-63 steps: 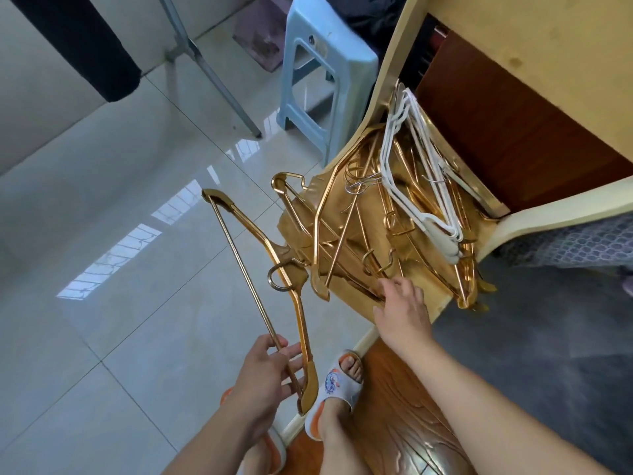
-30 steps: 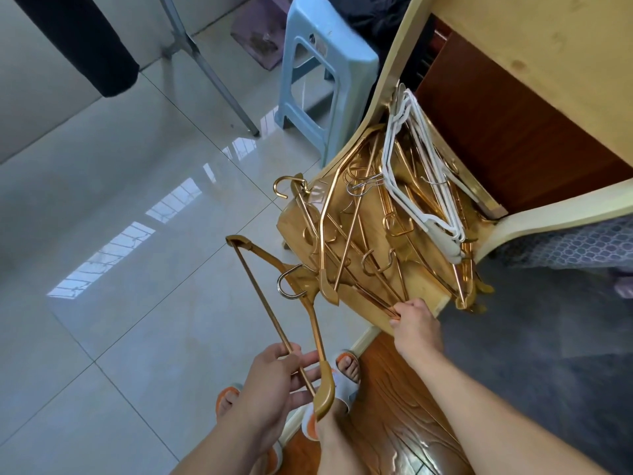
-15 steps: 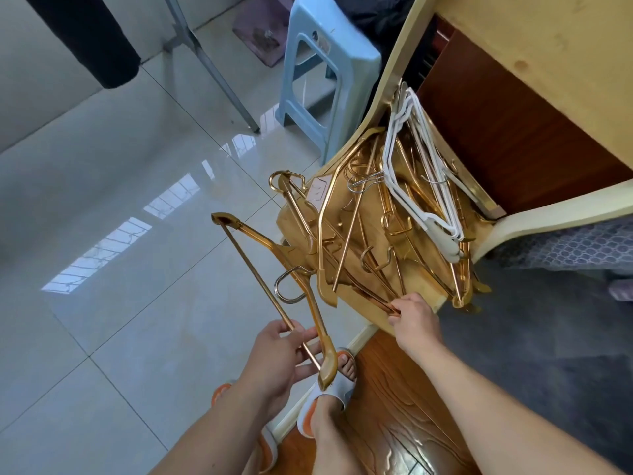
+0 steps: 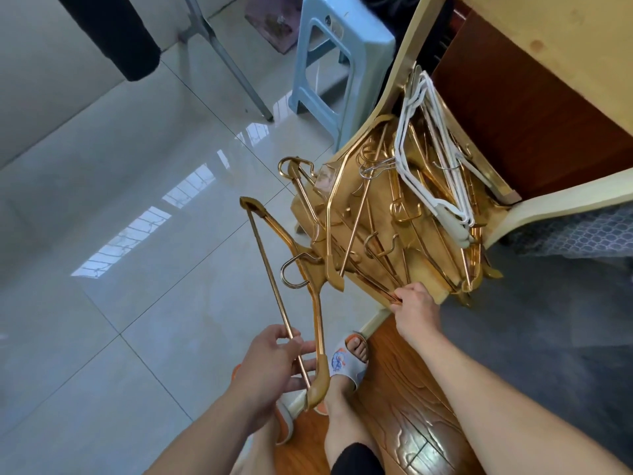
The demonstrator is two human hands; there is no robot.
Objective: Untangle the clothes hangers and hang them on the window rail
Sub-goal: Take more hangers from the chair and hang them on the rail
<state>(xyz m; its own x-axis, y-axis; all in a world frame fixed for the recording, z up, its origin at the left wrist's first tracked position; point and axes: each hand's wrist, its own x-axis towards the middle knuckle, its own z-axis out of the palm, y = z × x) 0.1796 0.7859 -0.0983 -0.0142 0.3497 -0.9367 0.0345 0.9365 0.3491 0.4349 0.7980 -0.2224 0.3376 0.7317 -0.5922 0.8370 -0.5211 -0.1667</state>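
Note:
A tangled heap of gold hangers (image 4: 383,221) lies on a yellow chair seat (image 4: 442,294), with several white hangers (image 4: 435,166) on top at the back. My left hand (image 4: 274,365) grips the bottom bar of one separate gold hanger (image 4: 270,269), held out over the tiled floor with its hook by the heap's front edge. My right hand (image 4: 412,303) pinches the near end of a gold hanger (image 4: 373,281) that is still in the heap, at the seat's front corner.
A light blue plastic stool (image 4: 329,63) stands behind the chair. A metal stand leg (image 4: 222,53) and a dark hanging cloth (image 4: 113,32) are at the upper left. My feet in slippers (image 4: 346,361) stand on a wooden platform (image 4: 404,399). Grey carpet (image 4: 548,320) lies right.
My right hand moved from resting on the heap to pinching a hanger's end at the seat's front corner. My left hand's hanger dipped, then rose a little.

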